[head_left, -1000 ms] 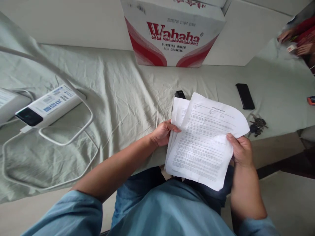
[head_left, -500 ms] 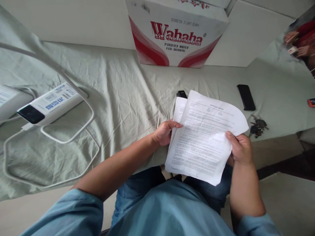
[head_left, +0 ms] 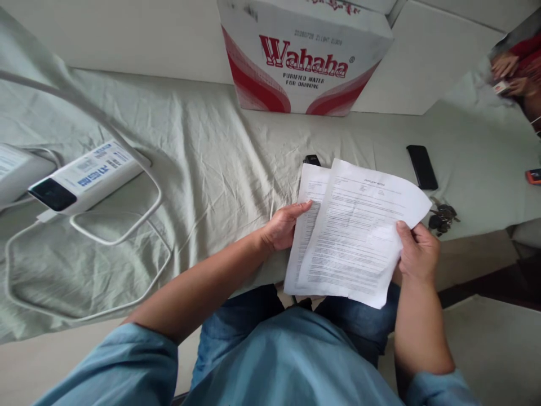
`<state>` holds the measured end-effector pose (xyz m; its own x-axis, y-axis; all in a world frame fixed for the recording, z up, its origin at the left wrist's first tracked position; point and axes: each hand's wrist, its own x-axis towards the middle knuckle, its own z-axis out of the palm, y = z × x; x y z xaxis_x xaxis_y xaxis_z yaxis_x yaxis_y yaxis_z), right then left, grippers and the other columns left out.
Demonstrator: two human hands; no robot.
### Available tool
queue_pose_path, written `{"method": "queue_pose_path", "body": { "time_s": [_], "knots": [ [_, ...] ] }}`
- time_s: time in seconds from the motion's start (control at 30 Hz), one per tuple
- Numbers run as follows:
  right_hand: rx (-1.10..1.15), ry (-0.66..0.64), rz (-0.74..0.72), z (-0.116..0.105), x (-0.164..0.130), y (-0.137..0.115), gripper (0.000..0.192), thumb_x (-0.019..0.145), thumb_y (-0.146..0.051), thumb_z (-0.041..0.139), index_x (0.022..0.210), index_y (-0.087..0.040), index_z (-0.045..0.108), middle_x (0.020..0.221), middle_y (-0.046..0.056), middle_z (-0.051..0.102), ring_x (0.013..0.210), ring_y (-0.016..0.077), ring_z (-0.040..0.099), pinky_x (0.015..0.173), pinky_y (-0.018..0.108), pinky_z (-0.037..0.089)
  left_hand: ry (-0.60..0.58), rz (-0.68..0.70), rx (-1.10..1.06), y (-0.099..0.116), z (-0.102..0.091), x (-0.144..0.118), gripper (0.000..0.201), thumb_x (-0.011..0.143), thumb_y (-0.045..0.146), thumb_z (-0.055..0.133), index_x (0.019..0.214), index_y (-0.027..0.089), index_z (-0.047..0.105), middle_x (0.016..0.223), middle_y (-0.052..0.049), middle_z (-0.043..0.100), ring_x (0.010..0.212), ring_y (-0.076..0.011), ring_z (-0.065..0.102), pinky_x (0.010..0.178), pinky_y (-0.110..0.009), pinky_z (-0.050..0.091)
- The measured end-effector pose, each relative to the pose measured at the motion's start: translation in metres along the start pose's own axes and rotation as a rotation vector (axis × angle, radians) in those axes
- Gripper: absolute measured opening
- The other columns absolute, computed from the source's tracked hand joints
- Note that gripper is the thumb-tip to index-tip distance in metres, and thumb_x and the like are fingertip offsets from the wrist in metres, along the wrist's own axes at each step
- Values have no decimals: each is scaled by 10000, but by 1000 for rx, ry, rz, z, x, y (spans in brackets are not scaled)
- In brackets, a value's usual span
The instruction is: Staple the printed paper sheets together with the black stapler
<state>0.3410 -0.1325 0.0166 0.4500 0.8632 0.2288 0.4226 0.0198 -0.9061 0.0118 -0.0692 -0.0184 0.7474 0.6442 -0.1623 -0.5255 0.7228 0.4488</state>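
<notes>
Two printed sheets of paper overlap above my lap at the cloth's near edge. My left hand [head_left: 288, 225] pinches the left edge of the rear sheet [head_left: 315, 179], thumb on top and fingers underneath. The front sheet [head_left: 359, 237], with a heading and dense lines of text, covers most of the rear one. Its right edge is gripped by my right hand [head_left: 416, 251], with the thumb over the print and the fingers behind. The front sheet's top right corner bends. Just beyond the papers lies a small black object [head_left: 312, 160], partly hidden by them.
A Wahaha water carton [head_left: 308, 67] stands at the back. On the right lie a black phone [head_left: 422, 167] and a bunch of keys [head_left: 443, 217]. A white power bank [head_left: 88, 177] with a looped white cable [head_left: 156, 197] is on the left. Another person's hands [head_left: 507, 73] show at far right.
My right hand has moved right with the front sheet, uncovering more of the rear sheet's left side. The left hand stays in nearly the same place, its thumb now on the rear sheet.
</notes>
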Motion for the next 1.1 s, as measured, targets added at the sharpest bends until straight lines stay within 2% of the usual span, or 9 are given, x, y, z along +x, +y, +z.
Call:
{"method": "queue_pose_path", "body": {
  "time_s": [0.1,0.23,0.4,0.6,0.83,0.97,1.1],
  "knots": [
    [55,81,39,1,-2,-7,351,842,-517,955,1008,-215,890,932,38,859,873,231,786,896,392,651,5,5,6,0,0,1,502,965,594,821,1158,131,844,1137,-181,874,1128,-363,830,1049,-481,629],
    [58,21,52,9,-5,-19,350,850,-530,946,991,-214,890,921,39,853,856,231,775,849,382,648,38,19,9,-1,1,2,495,943,585,851,1163,141,844,1112,-163,877,1114,-358,835,1029,-470,636],
    [52,-34,43,22,-8,-27,332,870,-529,923,903,-205,855,839,37,815,803,231,755,748,349,626,75,11,22,1,6,1,556,835,624,943,1149,176,850,1097,-124,879,1098,-332,831,1002,-437,638],
    [54,-58,72,26,-9,-29,334,866,-521,937,827,-209,826,757,2,752,735,184,686,707,310,574,55,9,43,0,6,1,642,833,728,901,1148,173,838,1110,-148,875,1163,-362,816,1029,-461,621],
    [80,-61,94,30,-10,-34,323,847,-516,954,884,-211,857,819,17,786,715,176,659,636,294,527,91,21,48,-1,3,1,523,841,497,955,1214,161,811,1178,-167,866,1133,-355,818,1013,-481,624],
    [75,-70,95,31,-11,-33,318,857,-508,948,892,-207,852,823,17,786,718,175,664,655,301,537,132,8,31,-2,2,2,536,806,471,982,1207,159,811,1170,-164,866,1114,-349,820,1001,-478,630],
    [63,-82,90,31,-10,-27,335,883,-526,919,918,-205,830,879,28,797,767,189,692,710,321,571,121,11,21,-3,0,4,506,845,472,951,1212,153,812,1119,-162,870,1121,-358,822,1027,-496,627]
  ]
}}
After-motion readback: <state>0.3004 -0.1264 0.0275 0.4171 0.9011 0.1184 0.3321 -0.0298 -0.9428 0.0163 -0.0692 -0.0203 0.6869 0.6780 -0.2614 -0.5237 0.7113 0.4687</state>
